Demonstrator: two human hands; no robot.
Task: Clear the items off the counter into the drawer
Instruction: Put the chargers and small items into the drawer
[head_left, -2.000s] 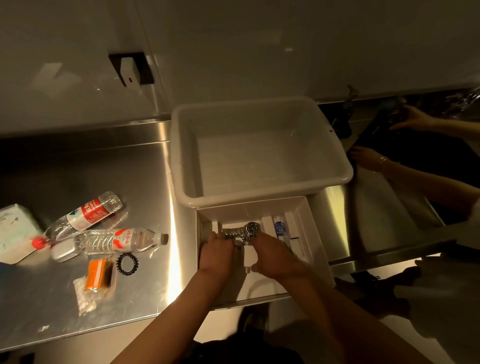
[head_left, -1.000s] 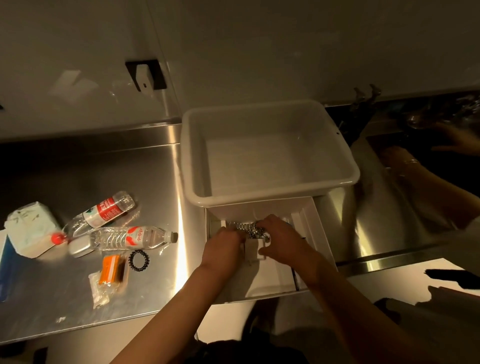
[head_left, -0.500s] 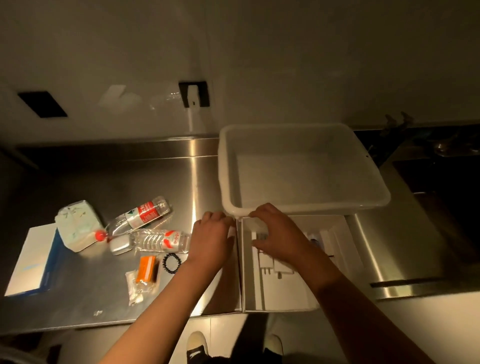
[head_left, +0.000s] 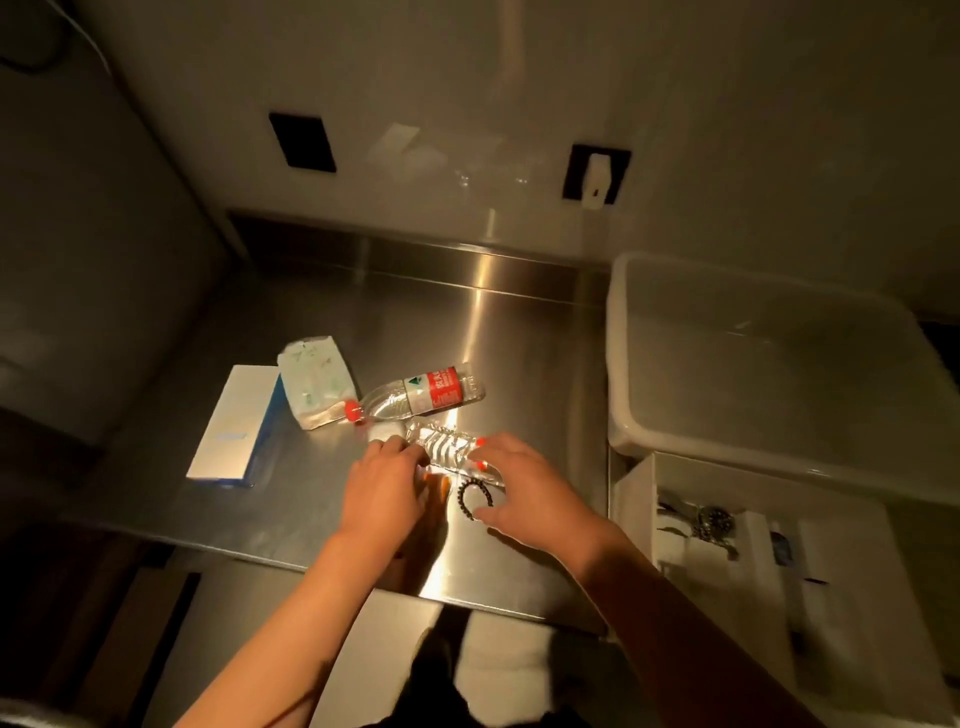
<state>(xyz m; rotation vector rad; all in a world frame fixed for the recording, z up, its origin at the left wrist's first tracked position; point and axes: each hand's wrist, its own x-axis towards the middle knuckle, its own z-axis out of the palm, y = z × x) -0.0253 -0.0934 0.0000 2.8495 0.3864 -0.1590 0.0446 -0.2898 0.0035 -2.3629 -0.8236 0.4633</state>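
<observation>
From the head camera, the one view there is, the task looks begun but mostly undone. At about four o'clock the open white drawer with divided compartments already holds a silver metal wristwatch in a near-left compartment, with a small blue-marked item further right that is too dim to name. On the brushed stainless steel counter a good deal still waits: a flat white and blue rectangular box at nine o'clock, a pale green patterned soft packet touching its upper right edge, a clear plastic water bottle with a red label and red cap lying on its side at about eleven o'clock, and a second clear ribbed plastic bottle lying just below it. A black coiled hair tie lies just below that second bottle, and something orange shows between the hands, mostly hidden. The left hand has its fingers curled down at the ribbed bottle's left end; whether they grip it cannot be told. The right hand is spread part open over the bottle's right end and the hair tie, thumb beside the tie, not clearly closed on either. A large empty translucent white plastic tub sits at two o'clock, overhanging the back of the drawer.
</observation>
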